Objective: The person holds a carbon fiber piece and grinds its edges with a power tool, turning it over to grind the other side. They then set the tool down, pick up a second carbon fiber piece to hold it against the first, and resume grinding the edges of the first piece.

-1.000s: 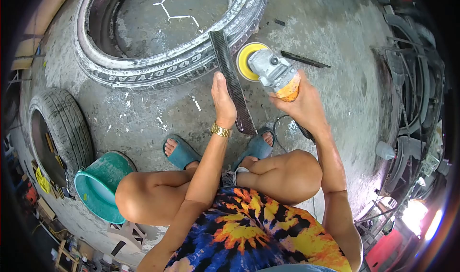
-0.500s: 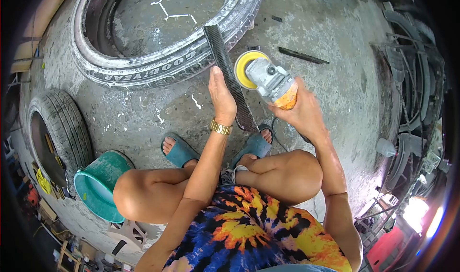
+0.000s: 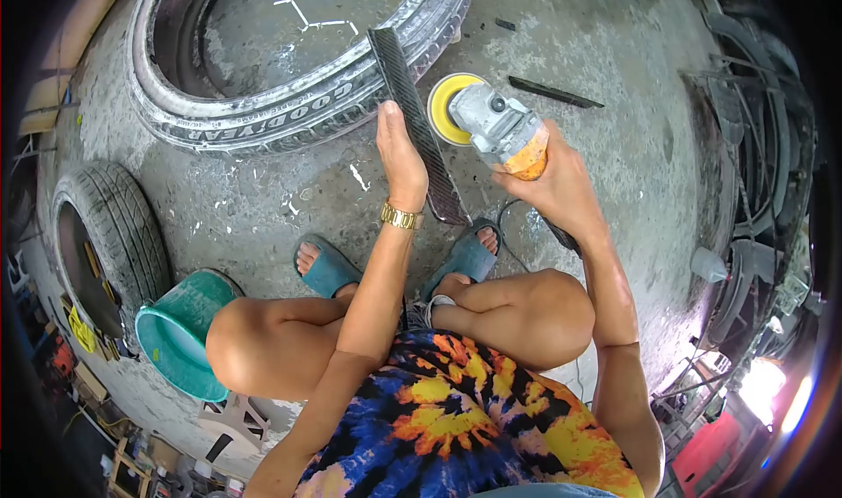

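A long dark strip with a woven carbon-fibre look [image 3: 410, 116] slants upward in front of me. My left hand [image 3: 403, 160] holds its left edge, the thumb pointing up along it and the other fingers hidden behind. The strip's far end overlaps the big tyre in this view. In my right hand [image 3: 563, 186], the fingers are wrapped round the orange-and-grey body of an angle grinder [image 3: 502, 129]. A round yellow disc [image 3: 451, 109] is fitted on its head, close to the strip's right side.
A large whitish tyre [image 3: 254, 125] lies on the concrete floor ahead. At left are a smaller tyre [image 3: 123, 235] and a green bucket [image 3: 180, 349] with liquid. Beyond the grinder lies a thin black strip [image 3: 557, 92]. A cord [image 3: 506, 226] runs by my right foot; clutter lines the right side.
The strip, my left hand and the grinder have shifted slightly upward in view. Both hands keep their holds, and the disc stays beside the strip.
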The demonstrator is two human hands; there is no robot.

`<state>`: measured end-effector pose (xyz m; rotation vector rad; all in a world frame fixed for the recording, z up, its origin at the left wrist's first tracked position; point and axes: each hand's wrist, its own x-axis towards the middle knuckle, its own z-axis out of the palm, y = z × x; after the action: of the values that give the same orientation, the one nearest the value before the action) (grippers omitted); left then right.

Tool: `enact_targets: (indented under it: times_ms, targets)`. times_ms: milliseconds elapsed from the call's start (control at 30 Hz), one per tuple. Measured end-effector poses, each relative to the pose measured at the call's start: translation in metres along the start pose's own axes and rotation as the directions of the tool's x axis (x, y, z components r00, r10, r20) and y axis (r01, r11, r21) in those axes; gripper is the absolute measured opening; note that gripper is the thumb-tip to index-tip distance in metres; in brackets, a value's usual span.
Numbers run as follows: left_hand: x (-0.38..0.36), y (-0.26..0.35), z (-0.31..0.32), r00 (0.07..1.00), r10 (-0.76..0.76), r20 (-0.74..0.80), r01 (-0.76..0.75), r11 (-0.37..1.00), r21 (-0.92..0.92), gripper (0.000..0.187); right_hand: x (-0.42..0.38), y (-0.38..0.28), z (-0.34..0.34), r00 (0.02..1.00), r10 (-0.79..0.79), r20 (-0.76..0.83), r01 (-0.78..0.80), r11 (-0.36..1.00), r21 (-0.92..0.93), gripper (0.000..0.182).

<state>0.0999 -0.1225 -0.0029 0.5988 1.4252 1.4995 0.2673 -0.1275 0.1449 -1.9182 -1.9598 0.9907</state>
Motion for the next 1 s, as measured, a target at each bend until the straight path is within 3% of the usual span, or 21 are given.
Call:
enact_targets:
  times_ms: [333, 533, 700, 833, 900, 967, 1000]
  targets:
    - [0.005, 0.011, 0.002, 0.998, -0.064, -0.016, 0.064, 0.997, 0.035, 0.066, -0.028, 0.016, -0.001, 0.995, 0.065, 0.07, -0.061, 0.996, -0.061, 0.056]
    - [0.01, 0.017, 0.011, 0.999, -0.045, -0.003, 0.045, 0.998, 0.043, 0.063, -0.032, 0.022, -0.003, 0.985, 0.169, -0.035, -0.168, 0.986, 0.012, 0.054]
    - [0.013, 0.006, 0.013, 0.999, -0.043, -0.01, 0.043, 0.997, 0.057, 0.064, -0.031, 0.016, -0.006, 0.998, 0.048, 0.026, -0.047, 0.998, -0.032, 0.056]
    - [0.013, -0.001, 0.013, 1.0, -0.01, -0.012, 0.011, 0.997, 0.072, 0.066, -0.024, 0.012, 0.001, 0.997, 0.063, 0.046, -0.057, 0.991, -0.122, 0.056]
    - [0.014, -0.003, 0.011, 0.999, -0.037, -0.001, 0.037, 0.997, 0.072, 0.066, -0.01, 0.008, 0.006, 0.999, 0.048, 0.012, -0.047, 0.997, -0.066, 0.056]
    - [0.016, -0.015, 0.01, 0.999, 0.044, 0.031, -0.046, 0.996, 0.07, 0.067, 0.004, 0.009, 0.008, 1.0, 0.012, -0.024, -0.014, 0.999, -0.051, 0.056]
    - [0.017, 0.0, 0.008, 0.998, -0.018, 0.068, 0.017, 1.0, 0.013, 0.067, 0.006, 0.009, 0.009, 0.998, -0.027, -0.06, 0.025, 0.999, -0.037, 0.056]
